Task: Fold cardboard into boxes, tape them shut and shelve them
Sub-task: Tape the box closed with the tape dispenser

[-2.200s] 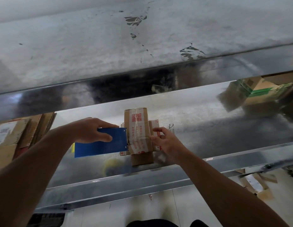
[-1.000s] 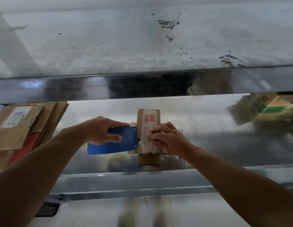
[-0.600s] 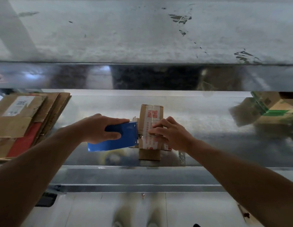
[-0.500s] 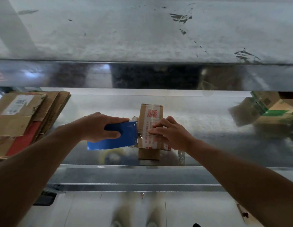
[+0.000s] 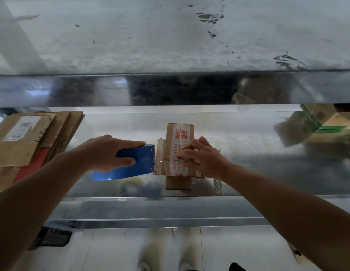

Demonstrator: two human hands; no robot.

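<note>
- Work item: one small cardboard box (image 5: 179,145) stands on the metal shelf (image 5: 248,145) in front of me, folded up and closed, flaps down.
- Tape status: printed white tape runs lengthwise over the top seam and down the near face. A second band crosses the box from side to side; its left end leads to the dispenser, so I judge it not yet cut.
- Left hand (image 5: 109,152): clenched around the blue tape dispenser (image 5: 135,162), whose toothed edge sits just beside the left wall of the box.
- Right hand (image 5: 204,157): not gripping; fingers (image 5: 187,151) spread flat on the box top, pressing the cross band down and steadying the box.
- Done, by my reading: folding of this box; lengthwise sealing.
- Outstanding: sever the cross band, smooth its ends, then set the box in its storage place. Whether its present position is the final one, I cannot tell.
- Stock: flattened cardboard sheets (image 5: 33,137) lie stacked at the left end of the shelf, not yet folded; I judge more boxes remain.
- Other: a green-taped box (image 5: 325,122) rests at the far right of the shelf, blurred; its condition cannot be assessed.
</note>
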